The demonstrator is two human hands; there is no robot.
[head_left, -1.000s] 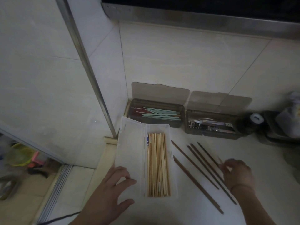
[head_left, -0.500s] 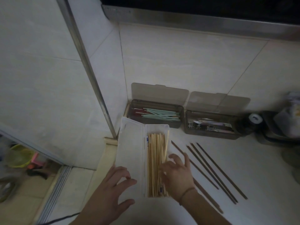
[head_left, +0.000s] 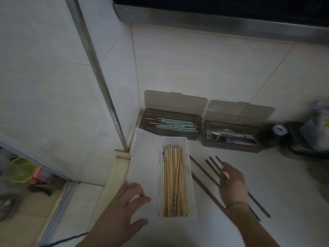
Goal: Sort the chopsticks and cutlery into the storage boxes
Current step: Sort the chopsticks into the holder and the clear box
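On worktop: white box [head_left: 175,177] w/ pale chopsticks, left hand [head_left: 124,207] steadying its lid, fingers spread; right hand [head_left: 231,182] fingers loose, nothing held, over dark chopsticks [head_left: 204,172] for pickup.

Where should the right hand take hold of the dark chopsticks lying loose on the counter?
Probably mid-length, from above: the dark chopsticks lie flat and near parallel beside the white box, so the right hand over them could pinch them across their width.
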